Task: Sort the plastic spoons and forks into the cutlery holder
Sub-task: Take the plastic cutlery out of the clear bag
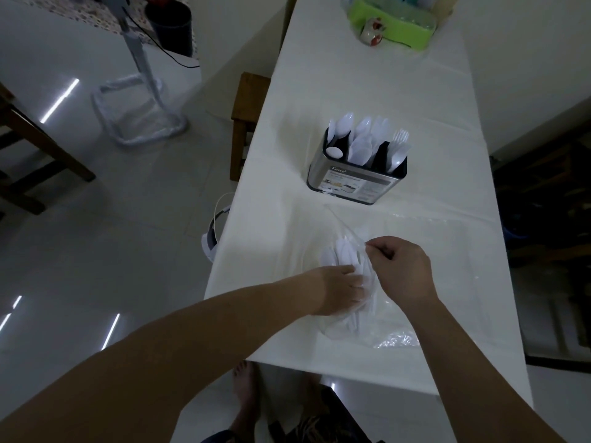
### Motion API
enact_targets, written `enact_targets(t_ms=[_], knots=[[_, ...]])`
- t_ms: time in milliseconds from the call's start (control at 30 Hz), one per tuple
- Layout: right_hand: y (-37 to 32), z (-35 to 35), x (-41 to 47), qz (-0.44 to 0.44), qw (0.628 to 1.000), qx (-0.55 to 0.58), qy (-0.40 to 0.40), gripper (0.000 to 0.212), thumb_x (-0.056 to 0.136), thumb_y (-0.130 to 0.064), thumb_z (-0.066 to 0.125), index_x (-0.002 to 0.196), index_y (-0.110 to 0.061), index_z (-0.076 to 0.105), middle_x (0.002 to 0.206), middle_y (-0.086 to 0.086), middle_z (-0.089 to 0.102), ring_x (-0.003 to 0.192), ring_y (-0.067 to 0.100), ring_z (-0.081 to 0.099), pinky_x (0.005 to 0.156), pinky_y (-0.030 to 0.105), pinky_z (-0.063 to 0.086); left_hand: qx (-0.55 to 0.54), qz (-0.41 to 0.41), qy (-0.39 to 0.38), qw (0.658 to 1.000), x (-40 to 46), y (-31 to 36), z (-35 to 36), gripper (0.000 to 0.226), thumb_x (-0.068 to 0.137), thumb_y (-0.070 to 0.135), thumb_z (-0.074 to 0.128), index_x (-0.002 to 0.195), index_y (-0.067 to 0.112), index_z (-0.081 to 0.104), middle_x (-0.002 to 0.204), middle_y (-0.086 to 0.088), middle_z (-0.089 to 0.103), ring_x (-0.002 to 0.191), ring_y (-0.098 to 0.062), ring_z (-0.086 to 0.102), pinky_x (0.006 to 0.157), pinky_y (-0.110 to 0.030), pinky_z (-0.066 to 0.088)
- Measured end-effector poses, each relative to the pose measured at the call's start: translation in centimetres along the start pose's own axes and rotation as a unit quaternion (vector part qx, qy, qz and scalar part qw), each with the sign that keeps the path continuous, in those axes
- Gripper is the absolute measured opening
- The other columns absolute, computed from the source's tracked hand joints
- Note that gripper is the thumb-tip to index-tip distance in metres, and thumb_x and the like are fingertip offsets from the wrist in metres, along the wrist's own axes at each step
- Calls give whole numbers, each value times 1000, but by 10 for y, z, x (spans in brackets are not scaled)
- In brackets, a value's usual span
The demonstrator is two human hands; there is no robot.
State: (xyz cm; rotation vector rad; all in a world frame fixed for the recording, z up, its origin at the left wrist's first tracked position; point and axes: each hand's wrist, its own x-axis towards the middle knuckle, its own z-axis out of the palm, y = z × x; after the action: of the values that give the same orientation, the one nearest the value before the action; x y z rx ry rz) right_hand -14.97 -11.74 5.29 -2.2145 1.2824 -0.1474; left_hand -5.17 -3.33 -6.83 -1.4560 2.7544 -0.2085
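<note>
A steel cutlery holder (350, 183) with black dividers stands mid-table. White plastic spoons (358, 135) fill its left and middle slots, and white forks (399, 145) stand in the right slot. Nearer me lies a clear plastic bag (390, 334) with a pile of white spoons (339, 254) in it. My left hand (340, 290) reaches into the bag's mouth among the cutlery; what its fingers hold is hidden. My right hand (403, 266) pinches the bag's upper edge and lifts it.
The long table (367, 84) has a white cloth. A green box (393, 24) wrapped in plastic and a small ornament (371, 35) sit at its far end. A wooden chair (246, 123) stands at the left edge, and a headset (214, 238) hangs there.
</note>
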Motion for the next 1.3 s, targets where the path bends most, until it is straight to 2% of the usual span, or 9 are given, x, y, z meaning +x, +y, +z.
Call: enact_targets(t_ms=[167, 333, 467, 667, 767, 900, 1000, 1200, 1300], knots=[[1, 0, 0, 2, 1000, 3, 4, 12, 89, -19, 64, 87, -21, 75, 76, -9, 69, 76, 12, 63, 73, 22, 44, 15, 11, -28, 999, 2, 5, 1, 12, 92, 35, 59, 85, 27, 65, 84, 9, 67, 84, -11, 58, 88, -30, 47], [3, -2, 0, 1, 1000, 0, 1, 13, 89, -19, 63, 87, -21, 76, 77, -9, 70, 74, 9, 62, 71, 20, 43, 6, -6, -69, 998, 12, 11, -3, 27, 101, 23, 36, 107, 18, 62, 99, 2, 64, 100, -22, 54, 95, -37, 41], [4, -3, -2, 0, 1000, -1, 4, 13, 89, -19, 63, 88, -20, 76, 77, -9, 70, 73, 8, 62, 72, 22, 44, 9, 2, -82, 997, 11, 9, -2, 16, 93, 31, 53, 88, 30, 67, 90, 14, 63, 91, -14, 55, 81, -29, 45], [5, -3, -3, 0, 1000, -8, -2, 13, 89, -18, 63, 88, -21, 76, 75, -12, 68, 74, 9, 62, 70, 20, 43, 47, 10, -137, 989, 4, 5, -3, 7, 89, 33, 62, 94, 33, 66, 99, 13, 63, 103, -18, 53, 86, -32, 36], [6, -2, -4, -2, 1000, -9, -2, 13, 90, -19, 63, 89, -21, 76, 77, -9, 69, 74, 9, 63, 69, 19, 43, 45, 12, -79, 996, -10, -3, -5, 10, 79, 21, 72, 83, 28, 66, 85, 9, 65, 95, -21, 59, 87, -32, 43], [8, -2, -4, -1, 1000, -15, -9, 13, 90, -19, 62, 89, -21, 75, 77, -9, 69, 71, 4, 60, 65, 10, 40, 18, 7, 58, 998, -22, -18, -9, 25, 82, -3, 52, 71, 18, 59, 65, -2, 54, 76, -27, 55, 73, -35, 46], [9, -2, -5, 6, 1000, 1, -15, 13, 89, -17, 63, 88, -21, 75, 76, -10, 69, 73, 9, 63, 65, 12, 41, 17, -5, 60, 998, -32, -29, -12, 26, 83, -3, 49, 70, 19, 56, 65, -3, 53, 81, -29, 57, 76, -38, 47], [6, 0, -6, -1, 999, 3, -34, 15, 91, -19, 60, 88, -22, 74, 73, -11, 68, 68, 0, 59, 61, 8, 40, -14, -14, 2, 1000, -61, -39, 7, 13, 89, 10, 56, 90, 20, 64, 99, -3, 68, 125, -34, 49, 99, -43, 41], [2, 3, -5, -21, 999, -12, -43, 16, 91, -19, 59, 86, -24, 73, 73, -13, 67, 69, 0, 59, 59, 5, 37, -20, -29, -17, 999, -71, -36, 4, 36, 83, 20, 71, 118, 21, 62, 131, -2, 61, 136, -33, 42, 107, -45, 36]])
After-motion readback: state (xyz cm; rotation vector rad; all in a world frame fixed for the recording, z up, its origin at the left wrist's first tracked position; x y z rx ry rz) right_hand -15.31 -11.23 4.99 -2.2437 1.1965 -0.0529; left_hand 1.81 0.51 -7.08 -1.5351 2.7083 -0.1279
